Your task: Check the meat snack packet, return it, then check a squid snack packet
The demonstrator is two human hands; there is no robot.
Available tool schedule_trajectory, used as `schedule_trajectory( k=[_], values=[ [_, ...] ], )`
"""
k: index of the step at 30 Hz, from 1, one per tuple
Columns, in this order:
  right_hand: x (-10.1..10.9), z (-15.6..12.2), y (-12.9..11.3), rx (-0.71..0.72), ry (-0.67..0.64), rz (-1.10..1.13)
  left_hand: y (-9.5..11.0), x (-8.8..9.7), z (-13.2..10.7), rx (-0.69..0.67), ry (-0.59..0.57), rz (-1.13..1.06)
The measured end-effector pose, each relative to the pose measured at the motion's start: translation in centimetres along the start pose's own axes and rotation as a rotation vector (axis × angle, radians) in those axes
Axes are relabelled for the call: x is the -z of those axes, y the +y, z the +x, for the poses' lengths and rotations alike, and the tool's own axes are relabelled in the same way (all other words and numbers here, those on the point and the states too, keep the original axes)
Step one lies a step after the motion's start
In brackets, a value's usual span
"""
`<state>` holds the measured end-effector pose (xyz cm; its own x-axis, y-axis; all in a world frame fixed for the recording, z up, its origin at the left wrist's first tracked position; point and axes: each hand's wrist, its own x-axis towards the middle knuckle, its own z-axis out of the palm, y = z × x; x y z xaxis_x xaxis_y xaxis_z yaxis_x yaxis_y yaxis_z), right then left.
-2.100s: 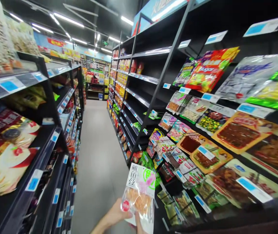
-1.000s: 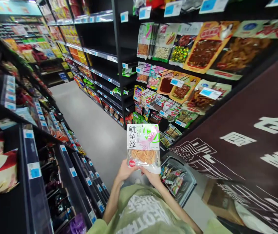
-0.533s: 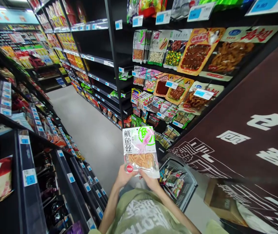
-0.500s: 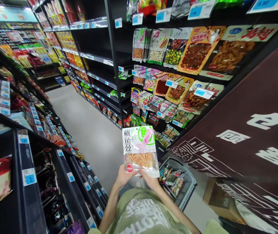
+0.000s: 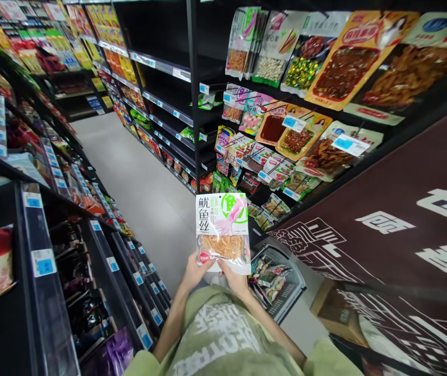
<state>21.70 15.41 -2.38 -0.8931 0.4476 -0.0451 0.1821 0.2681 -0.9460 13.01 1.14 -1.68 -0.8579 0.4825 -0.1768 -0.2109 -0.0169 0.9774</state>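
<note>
Upright in front of my body is a bag of shredded squid (image 5: 223,232), white on top with a pink squid and a clear window below showing the pale strips. My left hand (image 5: 197,271) grips its lower left corner, thumb over the front. The lower right edge is pinched by my right hand (image 5: 234,277) in the same way. The fingers behind the bag are hidden. Below and to the right, a grey shopping basket (image 5: 292,297) with several snack packets in it rests on the floor, apart from my hands.
Hanging snack bags (image 5: 337,62) fill the rack at the right, with similar squid bags (image 5: 243,44) at its upper left. A dark shelf unit (image 5: 168,68) runs along the aisle floor (image 5: 137,183). Shelves with price tags (image 5: 44,262) flank my left. A cardboard box (image 5: 335,313) stands at lower right.
My view has tipped down and shifted, so the rack appears larger and higher. Both hands still hold the squid bag, which sits slightly higher in view and more upright.
</note>
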Motion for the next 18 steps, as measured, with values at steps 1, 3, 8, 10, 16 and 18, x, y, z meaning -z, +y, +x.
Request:
schedule_trajectory(
  k=[1,3,8,10,16,18],
  values=[
    [-0.05,0.03,0.12,0.001,-0.008,0.002,0.10,0.08,0.05,0.005,-0.004,0.005],
    [-0.10,0.11,0.15,-0.005,-0.018,0.023,0.32,0.21,0.15,0.007,-0.013,0.012],
    [-0.44,0.39,-0.54,-0.045,-0.028,0.128,0.71,0.42,0.27,0.003,-0.003,0.026],
    [-0.69,0.47,-0.72,-0.061,-0.013,0.168,0.80,0.47,0.23,-0.007,0.014,0.045],
    [-0.91,0.41,-0.62,-0.071,0.002,0.179,0.46,0.57,0.07,-0.043,0.020,0.108],
    [-0.83,0.35,-0.41,-0.065,0.008,0.166,0.33,0.53,0.01,-0.033,0.027,0.113]
  ],
)
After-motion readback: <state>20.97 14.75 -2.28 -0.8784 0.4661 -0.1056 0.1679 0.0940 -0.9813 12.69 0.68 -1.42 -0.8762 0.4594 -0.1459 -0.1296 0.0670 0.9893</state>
